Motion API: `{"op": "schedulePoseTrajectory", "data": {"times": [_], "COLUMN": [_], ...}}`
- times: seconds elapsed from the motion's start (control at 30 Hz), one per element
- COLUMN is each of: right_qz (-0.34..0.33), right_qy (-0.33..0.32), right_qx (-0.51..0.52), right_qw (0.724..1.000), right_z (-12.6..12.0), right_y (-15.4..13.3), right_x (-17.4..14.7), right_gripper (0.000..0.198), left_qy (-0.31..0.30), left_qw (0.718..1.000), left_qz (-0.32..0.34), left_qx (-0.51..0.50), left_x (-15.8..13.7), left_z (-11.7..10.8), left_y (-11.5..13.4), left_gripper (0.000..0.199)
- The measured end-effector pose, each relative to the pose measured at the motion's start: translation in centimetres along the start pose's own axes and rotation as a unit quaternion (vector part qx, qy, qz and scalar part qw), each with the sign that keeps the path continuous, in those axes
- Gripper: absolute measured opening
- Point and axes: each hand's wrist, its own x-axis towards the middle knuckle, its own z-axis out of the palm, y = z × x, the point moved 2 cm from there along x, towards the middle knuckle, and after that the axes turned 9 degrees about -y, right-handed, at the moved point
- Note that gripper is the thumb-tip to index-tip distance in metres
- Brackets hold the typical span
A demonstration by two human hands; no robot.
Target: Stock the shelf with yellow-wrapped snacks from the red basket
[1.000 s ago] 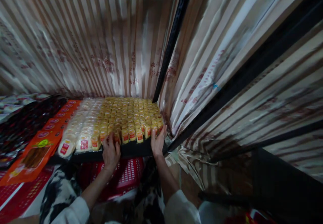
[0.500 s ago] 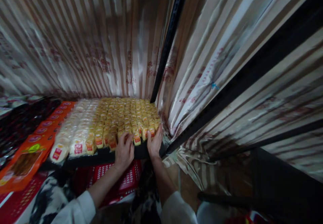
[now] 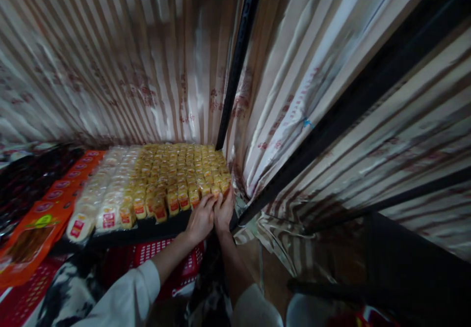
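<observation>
Rows of small yellow wrapped cakes with red labels fill the right end of a dark shelf. At the front right corner of these rows, my left hand has its fingers bent against the front packets. Right beside it, touching or almost touching, my right hand closes round the end packets, its fingers along their right side. The fingertips are partly hidden among the wrappers. Left of the yellow rows lie white wrapped round cakes with red labels.
Orange snack packs and dark shiny packets lie farther left. A striped curtain hangs behind. A black upright post and a slanting black beam flank the right end. Below the shelf is a red basket.
My left hand has moved right along the front row and now sits against my right hand. My right hand stays at the end packets. The view has shifted slightly.
</observation>
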Motion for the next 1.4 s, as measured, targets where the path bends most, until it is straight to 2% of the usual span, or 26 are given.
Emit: {"op": "schedulePoseTrajectory", "data": {"times": [0.2,0.4,0.53,0.67,0.8,0.97,1.1,1.2,1.4], "right_qz": [0.013,0.025,-0.004,-0.037,-0.076,-0.08,-0.077,-0.105,-0.179], "right_qy": [0.028,0.061,0.079,0.1,0.084,0.002,-0.096,-0.17,-0.204], "right_qx": [0.025,0.042,0.056,0.04,0.023,0.062,0.126,0.154,0.126], "right_qw": [0.999,0.997,0.995,0.994,0.993,0.995,0.984,0.968,0.954], "right_z": [-0.6,-1.1,-1.4,-2.7,-4.2,-3.8,-1.4,1.1,4.8], "right_y": [-0.6,-0.8,-1.1,-2.4,-4.2,-6.3,-8.0,-9.4,-11.9], "right_x": [-0.3,-0.6,-0.7,-0.9,-1.7,-4.4,-7.3,-9.4,-12.4], "right_gripper": [0.055,0.053,0.043,0.038,0.036,0.035,0.035,0.036,0.039], "left_qy": [-0.041,-0.047,-0.053,-0.049,0.021,0.129,0.196,0.239,0.325], "left_qw": [0.999,0.998,0.997,0.997,0.997,0.98,0.955,0.939,0.907], "left_qz": [-0.023,-0.045,-0.054,-0.042,-0.039,-0.088,-0.164,-0.2,-0.245], "left_qx": [-0.014,-0.023,-0.029,-0.035,-0.062,-0.125,-0.151,-0.143,-0.109], "left_x": [-0.3,-0.2,-0.1,-0.2,-0.8,-3.5,-7.1,-9.7,-13.3], "left_z": [0.1,-0.4,-0.6,-0.5,-0.3,-1.0,-3.2,-5.2,-8.3], "left_y": [-0.1,0.5,0.5,0.2,0.3,0.7,-0.6,-2.5,-7.0], "left_gripper": [0.054,0.058,0.059,0.057,0.052,0.041,0.043,0.035,0.034]}}
